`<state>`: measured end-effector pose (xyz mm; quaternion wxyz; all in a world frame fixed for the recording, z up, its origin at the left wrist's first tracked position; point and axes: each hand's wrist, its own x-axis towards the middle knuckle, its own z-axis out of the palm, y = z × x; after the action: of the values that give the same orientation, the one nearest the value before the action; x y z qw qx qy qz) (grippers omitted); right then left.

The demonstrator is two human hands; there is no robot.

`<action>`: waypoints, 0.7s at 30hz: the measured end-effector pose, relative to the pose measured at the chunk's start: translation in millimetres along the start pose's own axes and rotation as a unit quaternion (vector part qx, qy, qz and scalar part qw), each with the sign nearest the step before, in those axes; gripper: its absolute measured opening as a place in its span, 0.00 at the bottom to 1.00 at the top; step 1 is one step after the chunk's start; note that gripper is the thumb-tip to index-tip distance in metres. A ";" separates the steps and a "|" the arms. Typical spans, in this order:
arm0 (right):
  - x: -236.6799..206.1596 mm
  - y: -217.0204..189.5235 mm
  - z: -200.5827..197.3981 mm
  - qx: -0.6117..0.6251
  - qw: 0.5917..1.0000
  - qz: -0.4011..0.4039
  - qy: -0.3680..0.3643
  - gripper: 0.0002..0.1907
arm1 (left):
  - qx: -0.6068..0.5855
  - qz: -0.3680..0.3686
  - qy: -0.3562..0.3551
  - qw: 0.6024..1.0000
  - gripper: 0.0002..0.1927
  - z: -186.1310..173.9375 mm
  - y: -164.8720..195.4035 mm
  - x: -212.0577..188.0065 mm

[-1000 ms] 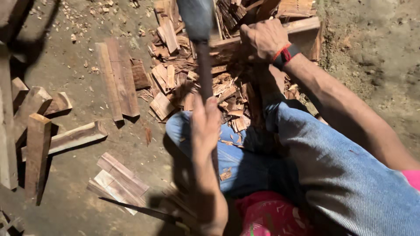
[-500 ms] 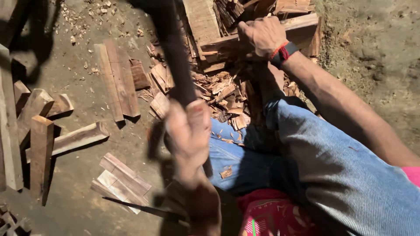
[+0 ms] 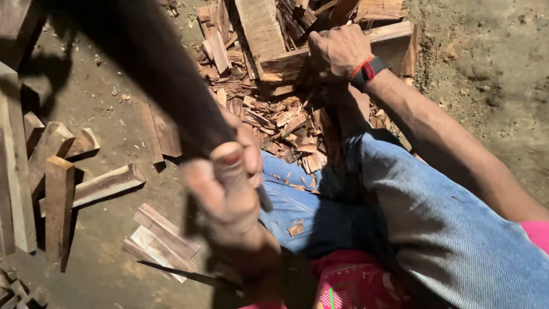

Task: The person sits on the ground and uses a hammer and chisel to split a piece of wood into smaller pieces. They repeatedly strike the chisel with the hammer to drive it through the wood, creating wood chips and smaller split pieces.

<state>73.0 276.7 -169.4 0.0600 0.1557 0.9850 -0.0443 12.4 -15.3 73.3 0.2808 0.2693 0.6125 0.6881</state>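
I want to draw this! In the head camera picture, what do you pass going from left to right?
Upright wooden stick → flat slats on the ground → left hand gripping a dark tool handle → pile of wood chips → right hand on a wooden block → bare dirt.

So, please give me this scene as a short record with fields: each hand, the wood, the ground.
left hand: left hand gripping a dark tool handle, raised and blurred
right hand: right hand pressing on a wooden block
wrist: red and black band
wood: chips under the block; cut pieces lying at left
ground: bare dirt
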 end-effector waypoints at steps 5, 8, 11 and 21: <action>-5.6 2.1 0.4 0.025 0.998 -0.027 0.053 0.20 | 0.362 -0.066 -0.015 0.930 0.11 24.5 -61.4 14.5; -13.2 -0.3 -5.2 0.013 0.998 -0.015 0.062 0.22 | 0.127 -0.285 -0.001 0.950 0.11 23.5 -52.2 12.9; -12.3 -1.1 -8.4 0.046 0.989 -0.035 0.139 0.26 | -0.020 -0.151 -0.032 0.988 0.16 4.0 -6.9 14.9; -8.6 -0.8 1.8 0.035 0.999 0.005 0.027 0.22 | 0.238 -0.252 -0.018 0.938 0.17 25.5 -39.6 24.3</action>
<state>81.0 273.2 -170.0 0.0283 0.1640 0.9832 -0.0744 15.9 23.4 37.2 0.3835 0.1772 0.8011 0.4241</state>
